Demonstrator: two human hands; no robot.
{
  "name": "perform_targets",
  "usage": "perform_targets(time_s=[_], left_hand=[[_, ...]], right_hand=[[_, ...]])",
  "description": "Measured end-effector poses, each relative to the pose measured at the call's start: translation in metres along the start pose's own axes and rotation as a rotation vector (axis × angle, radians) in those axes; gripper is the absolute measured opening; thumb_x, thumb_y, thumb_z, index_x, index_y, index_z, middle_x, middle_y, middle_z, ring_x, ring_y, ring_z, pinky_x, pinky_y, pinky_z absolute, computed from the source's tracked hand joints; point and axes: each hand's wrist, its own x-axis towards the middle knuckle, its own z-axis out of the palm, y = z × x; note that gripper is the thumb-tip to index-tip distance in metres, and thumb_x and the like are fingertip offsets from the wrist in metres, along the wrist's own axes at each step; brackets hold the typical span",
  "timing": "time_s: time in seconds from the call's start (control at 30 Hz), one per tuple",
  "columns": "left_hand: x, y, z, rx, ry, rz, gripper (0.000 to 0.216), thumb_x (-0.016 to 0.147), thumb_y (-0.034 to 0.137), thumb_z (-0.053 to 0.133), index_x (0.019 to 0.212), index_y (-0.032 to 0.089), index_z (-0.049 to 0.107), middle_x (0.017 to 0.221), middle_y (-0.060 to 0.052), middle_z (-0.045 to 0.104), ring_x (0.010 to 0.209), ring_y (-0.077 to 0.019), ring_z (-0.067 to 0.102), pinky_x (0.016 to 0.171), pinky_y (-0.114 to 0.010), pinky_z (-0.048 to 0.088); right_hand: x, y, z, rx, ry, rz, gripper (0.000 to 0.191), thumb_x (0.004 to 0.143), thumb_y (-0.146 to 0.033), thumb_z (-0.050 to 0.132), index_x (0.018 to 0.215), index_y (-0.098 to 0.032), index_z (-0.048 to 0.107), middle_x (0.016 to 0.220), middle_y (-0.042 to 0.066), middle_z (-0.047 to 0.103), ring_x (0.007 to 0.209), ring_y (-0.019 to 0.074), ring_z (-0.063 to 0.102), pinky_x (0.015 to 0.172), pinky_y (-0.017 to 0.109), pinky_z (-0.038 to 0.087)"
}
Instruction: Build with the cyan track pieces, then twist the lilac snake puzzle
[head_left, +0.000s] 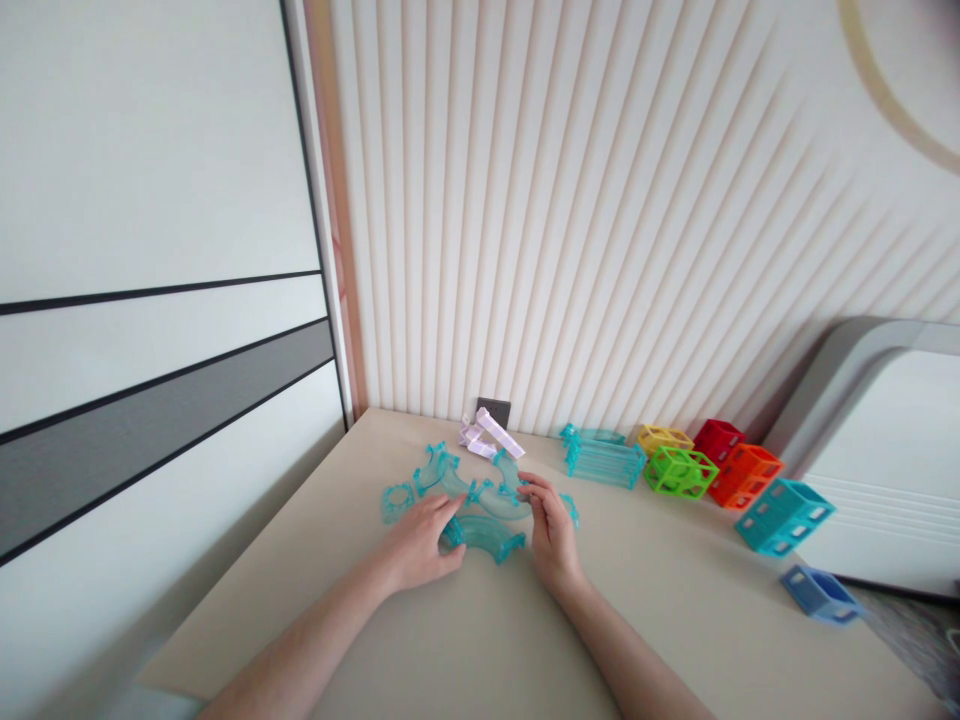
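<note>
My left hand (421,543) is closed around the left end of a curved, see-through teal track piece (484,532), with thumb and fingers on either side of it. My right hand (553,530) has loosely bent fingers that are apart, beside the right end of another curved teal track piece (501,502); whether they touch it I cannot tell. More curved teal pieces (435,468) lie just beyond my hands. A teal ring-shaped piece (397,502) is left of my left hand. Another small teal piece (571,508) shows partly behind my right hand.
Pale purple pieces (491,433) lie at the back by a dark wall socket (495,411). Straight teal tracks (604,463) are stacked to the right. Open-frame blocks follow: yellow (664,437), green (681,473), red (718,440), orange (745,475), teal (785,517) and blue (821,595).
</note>
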Motion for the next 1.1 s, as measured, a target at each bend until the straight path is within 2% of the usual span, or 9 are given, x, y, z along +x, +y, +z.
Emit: perform_targets(time_s=[0.33, 0.43, 0.67, 0.93, 1.1], left_hand=[[0.002, 0.005, -0.003, -0.010, -0.002, -0.001, 0.065, 0.078, 0.034, 0.063, 0.140, 0.022, 0.050, 0.121, -0.010, 0.064, 0.117, -0.0273, 0.058, 0.105, -0.039, 0.044], [0.002, 0.005, -0.004, -0.012, -0.002, 0.008, 0.063, 0.078, 0.034, 0.063, 0.138, 0.021, 0.052, 0.118, -0.010, 0.064, 0.115, -0.0271, 0.058, 0.104, -0.039, 0.045], [-0.002, 0.005, -0.005, -0.036, 0.000, -0.008, 0.064, 0.081, 0.034, 0.062, 0.142, 0.021, 0.047, 0.131, -0.011, 0.059, 0.122, -0.0272, 0.055, 0.107, -0.039, 0.043], [-0.006, 0.003, -0.004, -0.084, 0.049, -0.004, 0.061, 0.085, 0.032, 0.059, 0.143, 0.020, 0.045, 0.139, -0.012, 0.054, 0.132, -0.0280, 0.048, 0.113, -0.041, 0.038], [-0.007, 0.001, -0.003, -0.130, 0.062, -0.016, 0.060, 0.085, 0.029, 0.060, 0.142, 0.020, 0.045, 0.135, -0.012, 0.056, 0.114, -0.0249, 0.059, 0.101, -0.038, 0.048]], right_hand=[[0.001, -0.003, 0.000, 0.040, 0.020, 0.025, 0.030, 0.101, -0.032, 0.040, 0.092, -0.021, 0.066, 0.110, 0.011, 0.068, 0.090, 0.0194, 0.066, 0.076, 0.031, 0.054], [0.000, -0.004, 0.001, 0.039, 0.035, 0.015, 0.031, 0.102, -0.032, 0.039, 0.091, -0.022, 0.066, 0.110, 0.011, 0.068, 0.095, 0.0197, 0.065, 0.080, 0.033, 0.054], [0.000, 0.000, -0.002, 0.005, 0.073, -0.016, 0.026, 0.101, -0.031, 0.043, 0.095, -0.023, 0.067, 0.113, 0.009, 0.066, 0.103, 0.0196, 0.064, 0.083, 0.033, 0.054], [-0.005, -0.004, -0.008, 0.016, 0.004, 0.001, 0.024, 0.101, -0.031, 0.046, 0.102, -0.024, 0.069, 0.119, 0.010, 0.065, 0.110, 0.0216, 0.062, 0.091, 0.036, 0.052], [-0.008, -0.006, -0.010, 0.052, -0.088, 0.003, 0.022, 0.099, -0.030, 0.050, 0.105, -0.026, 0.071, 0.119, 0.010, 0.065, 0.112, 0.0228, 0.062, 0.093, 0.037, 0.051]])
